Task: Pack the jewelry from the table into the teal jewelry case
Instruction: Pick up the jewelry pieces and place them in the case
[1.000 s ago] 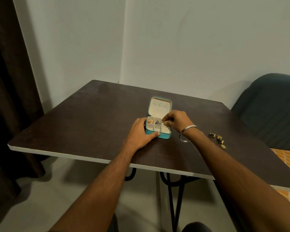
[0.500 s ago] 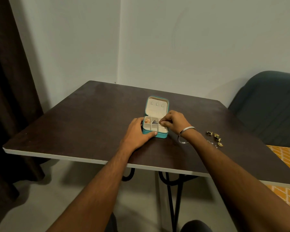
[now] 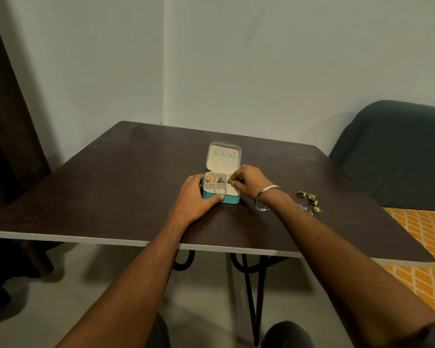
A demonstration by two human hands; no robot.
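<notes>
Head-worn view, facing forward and down, table at arm's reach

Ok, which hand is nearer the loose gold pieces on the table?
Right. The right hand is at the teal case's right side, with the gold pieces off to its right. The left hand grips the case's left front, farther away.

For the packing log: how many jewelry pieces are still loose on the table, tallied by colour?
Gold pieces, right of the right hand: 4
Small silver pieces, a cluster too small to separate: counted as 1
Total still outside the teal case: 5
</notes>
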